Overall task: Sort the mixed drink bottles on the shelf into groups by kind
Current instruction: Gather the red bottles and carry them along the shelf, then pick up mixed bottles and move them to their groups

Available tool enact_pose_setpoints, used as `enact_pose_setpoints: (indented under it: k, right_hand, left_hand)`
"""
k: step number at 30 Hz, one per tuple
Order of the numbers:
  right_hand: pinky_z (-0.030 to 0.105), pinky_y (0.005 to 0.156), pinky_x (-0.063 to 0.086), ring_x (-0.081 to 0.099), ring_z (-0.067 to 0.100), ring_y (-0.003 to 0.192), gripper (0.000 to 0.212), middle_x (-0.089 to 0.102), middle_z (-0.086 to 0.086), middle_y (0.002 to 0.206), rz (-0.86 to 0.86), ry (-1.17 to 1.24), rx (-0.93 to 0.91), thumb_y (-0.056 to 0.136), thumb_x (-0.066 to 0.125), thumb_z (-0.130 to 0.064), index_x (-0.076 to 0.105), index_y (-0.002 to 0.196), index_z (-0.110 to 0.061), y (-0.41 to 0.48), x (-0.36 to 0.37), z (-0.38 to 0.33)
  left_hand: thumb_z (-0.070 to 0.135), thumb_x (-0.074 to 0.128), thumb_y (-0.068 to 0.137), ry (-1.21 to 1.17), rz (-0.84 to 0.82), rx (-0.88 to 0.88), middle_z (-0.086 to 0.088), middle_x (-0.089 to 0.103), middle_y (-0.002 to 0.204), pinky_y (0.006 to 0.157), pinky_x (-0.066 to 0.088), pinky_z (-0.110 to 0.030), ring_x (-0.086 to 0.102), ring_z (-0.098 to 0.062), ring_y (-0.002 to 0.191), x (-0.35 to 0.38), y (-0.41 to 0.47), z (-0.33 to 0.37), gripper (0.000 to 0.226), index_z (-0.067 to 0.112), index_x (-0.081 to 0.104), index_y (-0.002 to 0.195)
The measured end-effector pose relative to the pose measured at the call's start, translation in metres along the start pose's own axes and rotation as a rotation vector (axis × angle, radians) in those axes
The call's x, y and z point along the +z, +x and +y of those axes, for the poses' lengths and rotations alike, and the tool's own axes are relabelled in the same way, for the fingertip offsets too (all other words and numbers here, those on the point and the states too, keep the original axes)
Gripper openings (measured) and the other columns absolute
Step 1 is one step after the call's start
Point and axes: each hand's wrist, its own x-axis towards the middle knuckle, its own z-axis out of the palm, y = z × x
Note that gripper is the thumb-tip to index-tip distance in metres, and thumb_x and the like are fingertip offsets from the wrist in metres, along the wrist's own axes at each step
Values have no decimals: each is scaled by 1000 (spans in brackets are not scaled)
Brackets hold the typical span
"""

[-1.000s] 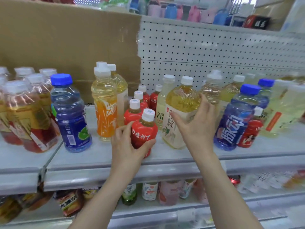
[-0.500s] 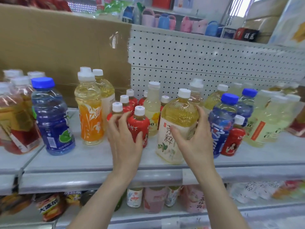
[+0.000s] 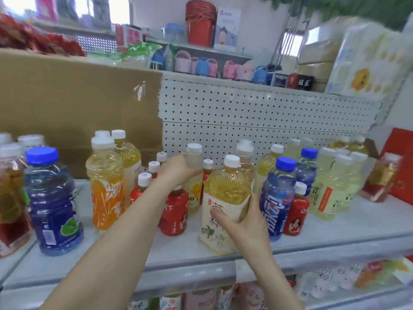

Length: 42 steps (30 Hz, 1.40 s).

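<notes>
My right hand point(image 3: 243, 222) grips the lower body of a big yellow tea bottle point(image 3: 225, 198) with a white label, standing at the shelf's front edge. My left hand point(image 3: 178, 170) reaches further back and closes around the neck of a pale lemon drink bottle point(image 3: 194, 157) with a white cap. Small red bottles point(image 3: 175, 211) with white caps cluster below and left of that hand. A blue sports drink bottle point(image 3: 277, 198) and another small red bottle point(image 3: 296, 209) stand right of the tea bottle.
On the grey shelf point(image 3: 335, 229), an orange-label bottle point(image 3: 106, 186) and a blue bottle point(image 3: 52, 202) stand left. Pale yellow bottles point(image 3: 330, 189) crowd the right. Cardboard point(image 3: 78, 104) and pegboard point(image 3: 257, 117) form the back wall. A lower shelf holds more drinks.
My left hand let go of the front red bottle and reached back to the pale lemon bottle. My right hand stayed on the yellow tea bottle. The camera tilted upward.
</notes>
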Motion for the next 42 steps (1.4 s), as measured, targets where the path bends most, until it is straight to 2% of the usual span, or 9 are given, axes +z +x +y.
enact_pose_setpoints:
  k: [3, 6, 10, 15, 18, 25, 30, 38, 42]
  right_hand:
    - [29, 92, 55, 65, -8, 99, 65, 71, -22, 109, 5, 82, 17, 63, 93, -42, 55, 115, -44, 2, -4, -3]
    - [39, 93, 57, 70, 0, 99, 66, 74, -18, 106, 1, 169, 49, 59, 95, -40, 61, 115, -38, 2, -11, -8]
    - [43, 87, 60, 74, 16, 99, 66, 77, -5, 105, -5, 336, 55, 61, 96, -34, 63, 117, -24, 2, -27, -27]
    - [38, 77, 62, 75, 23, 98, 56, 77, 4, 106, 28, 504, -7, 68, 81, -31, 63, 119, -15, -7, -53, -47]
    - [45, 82, 60, 74, 28, 101, 54, 76, 10, 111, 63, 542, -28, 75, 78, -30, 62, 123, -11, -15, -72, -44]
    - [39, 79, 62, 74, 27, 98, 57, 76, 13, 110, 222, 596, -20, 75, 74, -26, 61, 126, -4, -31, -131, -15]
    - [40, 73, 61, 75, 29, 97, 68, 76, 13, 109, 319, 611, 36, 68, 80, -31, 60, 126, -4, -24, -188, 30]
    - [52, 87, 58, 73, 33, 102, 95, 74, 13, 114, 354, 481, 63, 48, 95, -55, 61, 124, -10, 25, -322, 105]
    - [49, 87, 60, 71, 31, 107, 69, 74, 8, 116, 390, 461, 60, 69, 83, -30, 56, 129, -11, 61, -391, 130]
  left_hand:
    - [42, 67, 89, -148, 70, 60, -6, 68, 122, 88, 51, -37, 63, -25, 108, -2, 0, -4, 42, 18, 61, 122]
    - [38, 73, 87, -501, 238, 176, 0, 65, 129, 94, 48, -37, 60, -17, 113, -22, -10, -1, 51, 19, 59, 131]
    - [30, 70, 91, -913, 381, 372, 9, 68, 118, 87, 55, -31, 66, 0, 96, -51, -31, 7, 37, 21, 60, 126]
    - [30, 62, 93, -1235, 285, 502, 4, 71, 99, 80, 54, -41, 67, -18, 93, -73, -67, 18, 14, 32, 68, 106]
    - [36, 60, 93, -1261, 118, 400, -3, 73, 100, 83, 56, -45, 70, -22, 92, -57, -87, 26, 21, 23, 69, 106]
    - [30, 60, 91, -1293, -165, 378, -3, 76, 97, 79, 58, -35, 71, -19, 89, 28, -123, 55, 20, 16, 71, 102]
    - [29, 69, 86, -1241, -265, 481, 3, 76, 93, 72, 57, -26, 70, -12, 85, 90, -136, 108, 10, 31, 77, 91]
    - [35, 67, 85, -1204, -227, 450, 2, 76, 105, 76, 54, -32, 72, -17, 97, 188, -120, 219, 16, 38, 74, 100]
    - [43, 69, 78, -1209, -154, 429, 0, 75, 110, 85, 54, -40, 71, -22, 102, 223, -102, 267, 28, 34, 72, 104]
